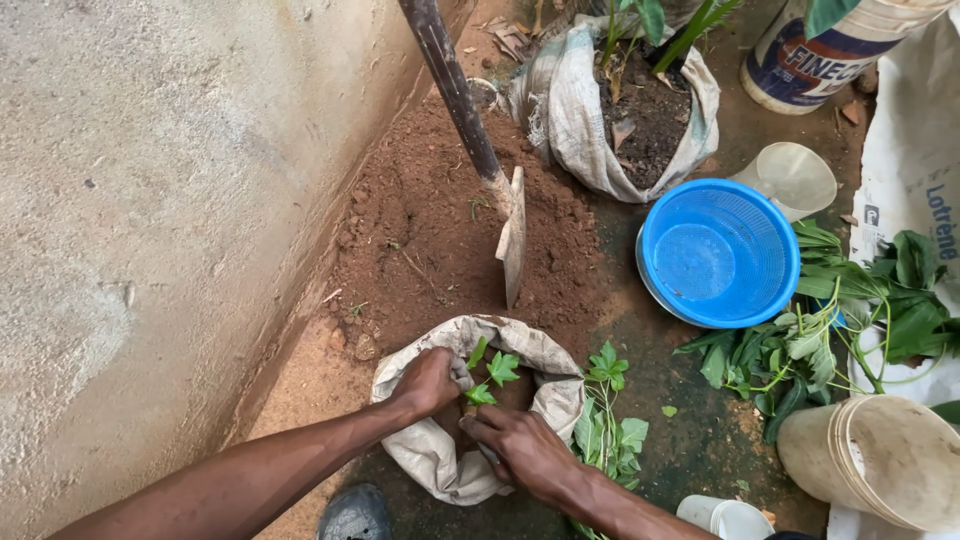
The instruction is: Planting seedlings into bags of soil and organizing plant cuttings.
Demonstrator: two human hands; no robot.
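Observation:
A small sack (430, 450) with its top rolled down stands on the ground, filled with soil. A green seedling (492, 375) stands upright in its middle. My left hand (428, 380) is curled around the seedling's base on the left side, fingers pressed into the soil. My right hand (520, 445) presses into the soil on the near right side of the stem. A bunch of leafy cuttings (608, 420) lies on the ground right beside the sack.
A spade (512, 240) is stuck in a heap of red earth (420, 220) against the concrete wall (150, 200). Behind stands a second planted sack (580, 120). A blue basket (715, 250), more green stems (820, 330), buckets (880, 455) and a shoe (355, 515) lie around.

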